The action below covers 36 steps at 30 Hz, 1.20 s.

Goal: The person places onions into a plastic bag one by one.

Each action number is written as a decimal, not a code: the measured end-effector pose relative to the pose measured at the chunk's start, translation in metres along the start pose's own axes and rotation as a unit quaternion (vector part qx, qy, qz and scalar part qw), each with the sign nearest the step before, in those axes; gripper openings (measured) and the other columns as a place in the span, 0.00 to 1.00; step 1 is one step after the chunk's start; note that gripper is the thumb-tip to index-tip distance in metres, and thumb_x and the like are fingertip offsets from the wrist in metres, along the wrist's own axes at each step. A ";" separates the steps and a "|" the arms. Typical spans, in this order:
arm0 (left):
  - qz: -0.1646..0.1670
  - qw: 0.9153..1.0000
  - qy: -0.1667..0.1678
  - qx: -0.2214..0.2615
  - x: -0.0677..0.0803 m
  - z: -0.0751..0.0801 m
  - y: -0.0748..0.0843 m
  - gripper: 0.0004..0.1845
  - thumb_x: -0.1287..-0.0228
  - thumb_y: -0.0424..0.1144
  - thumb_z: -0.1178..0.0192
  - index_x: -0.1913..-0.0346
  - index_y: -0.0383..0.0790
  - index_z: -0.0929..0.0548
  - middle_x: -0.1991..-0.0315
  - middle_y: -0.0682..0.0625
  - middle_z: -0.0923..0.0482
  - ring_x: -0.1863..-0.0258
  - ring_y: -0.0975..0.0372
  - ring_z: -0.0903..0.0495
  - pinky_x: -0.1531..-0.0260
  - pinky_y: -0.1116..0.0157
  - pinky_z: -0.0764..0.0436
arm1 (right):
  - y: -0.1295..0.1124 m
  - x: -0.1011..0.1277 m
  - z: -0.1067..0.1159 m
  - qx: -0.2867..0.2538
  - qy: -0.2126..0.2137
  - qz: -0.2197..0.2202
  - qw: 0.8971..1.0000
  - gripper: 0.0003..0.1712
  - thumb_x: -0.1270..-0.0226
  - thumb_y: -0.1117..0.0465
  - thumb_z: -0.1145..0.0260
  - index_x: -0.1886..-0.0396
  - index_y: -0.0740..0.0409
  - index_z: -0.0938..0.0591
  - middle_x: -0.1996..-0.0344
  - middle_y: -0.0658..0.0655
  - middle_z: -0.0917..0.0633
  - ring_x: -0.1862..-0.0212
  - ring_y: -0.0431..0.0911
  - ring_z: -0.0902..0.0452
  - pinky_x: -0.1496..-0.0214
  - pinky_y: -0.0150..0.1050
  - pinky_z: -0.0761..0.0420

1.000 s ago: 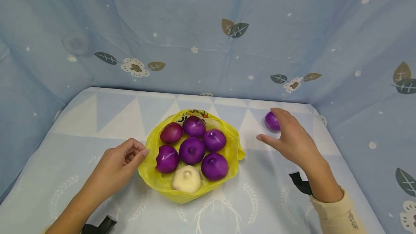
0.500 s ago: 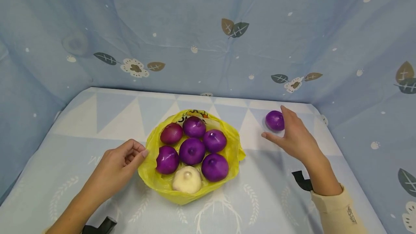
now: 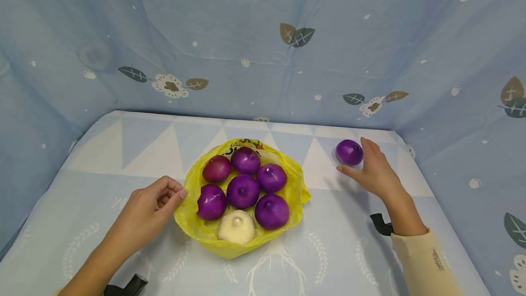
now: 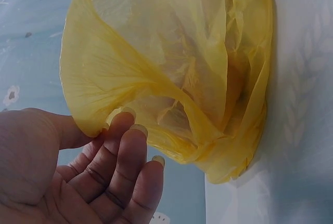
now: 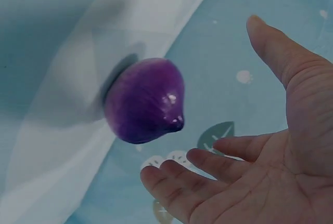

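Note:
A yellow plastic bag (image 3: 193,239) stands with its mouth spread wide near the middle of the table. Several purple onions (image 3: 243,191) and one cream-white bulb (image 3: 236,227) lie in it. At the bag's left rim, my left hand (image 3: 149,207) pinches the plastic between thumb and fingertips; the left wrist view shows the yellow plastic (image 4: 130,57) drawn up at that pinch. A single purple onion (image 3: 349,152) lies at the back right of the table. Beside it hovers my right hand (image 3: 376,170), thumb and fingers spread; the right wrist view shows a gap between the onion (image 5: 145,102) and the palm.
A patterned cloth (image 3: 135,150) covers the table. Light-blue printed curtains (image 3: 246,95) hang close behind its back edge and along both sides. A black strap (image 3: 380,225) sits at the right wrist, another black piece (image 3: 127,284) at the left.
My right hand has shifted slightly right, away from the lone onion, which now shows fully. That onion looks turned a little. The left hand has kept its place on the bag.

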<state>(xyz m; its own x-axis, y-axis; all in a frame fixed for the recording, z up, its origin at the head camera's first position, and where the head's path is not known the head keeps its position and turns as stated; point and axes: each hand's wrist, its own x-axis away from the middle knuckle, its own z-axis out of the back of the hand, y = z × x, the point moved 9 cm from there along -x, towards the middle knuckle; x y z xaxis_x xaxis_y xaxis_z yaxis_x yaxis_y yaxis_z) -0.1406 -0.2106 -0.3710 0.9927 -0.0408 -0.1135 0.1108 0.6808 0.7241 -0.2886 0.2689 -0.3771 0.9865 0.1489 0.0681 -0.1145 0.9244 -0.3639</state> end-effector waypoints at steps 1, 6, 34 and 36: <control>0.001 1.000 0.000 0.000 0.000 0.000 0.000 0.05 0.23 0.42 0.36 0.56 0.45 0.18 0.69 0.57 0.20 0.72 0.65 0.25 0.72 0.69 0.24 | 0.003 -0.002 -0.001 -0.001 0.000 -0.002 1.000 0.68 0.35 0.39 0.24 0.19 0.75 0.55 0.23 0.81 0.47 0.24 0.76 0.49 0.30 0.74 0.41; 0.003 1.000 0.001 -0.002 -0.001 0.000 -0.001 0.06 0.23 0.43 0.36 0.55 0.45 0.18 0.68 0.56 0.21 0.72 0.65 0.25 0.72 0.69 0.24 | 0.016 -0.010 -0.005 -0.010 -0.004 -0.011 1.000 0.71 0.35 0.38 0.25 0.18 0.72 0.60 0.23 0.81 0.50 0.24 0.77 0.51 0.30 0.75 0.43; -0.003 1.000 0.002 -0.010 -0.002 0.002 0.001 0.06 0.23 0.43 0.36 0.55 0.45 0.18 0.68 0.57 0.20 0.72 0.65 0.25 0.72 0.69 0.24 | 0.038 -0.025 -0.024 -0.038 -0.013 -0.040 0.998 0.59 0.32 0.44 0.26 0.24 0.80 0.47 0.31 0.84 0.38 0.31 0.76 0.37 0.32 0.73 0.35; -0.002 1.000 0.000 -0.009 -0.001 0.001 0.001 0.06 0.22 0.44 0.37 0.55 0.45 0.18 0.68 0.57 0.20 0.72 0.65 0.25 0.72 0.69 0.24 | 0.039 -0.025 -0.023 -0.036 -0.002 -0.041 0.998 0.57 0.32 0.45 0.26 0.25 0.81 0.44 0.33 0.83 0.36 0.33 0.76 0.35 0.33 0.72 0.33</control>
<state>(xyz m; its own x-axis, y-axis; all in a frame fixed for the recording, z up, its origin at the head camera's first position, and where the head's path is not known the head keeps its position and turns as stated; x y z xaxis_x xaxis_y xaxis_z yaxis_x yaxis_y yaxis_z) -0.1419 -0.2109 -0.3694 0.9922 -0.0432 -0.1172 0.1142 0.6940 0.7108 -0.3148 0.2931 -0.4145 0.9917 0.0747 0.1047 -0.0237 0.9060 -0.4225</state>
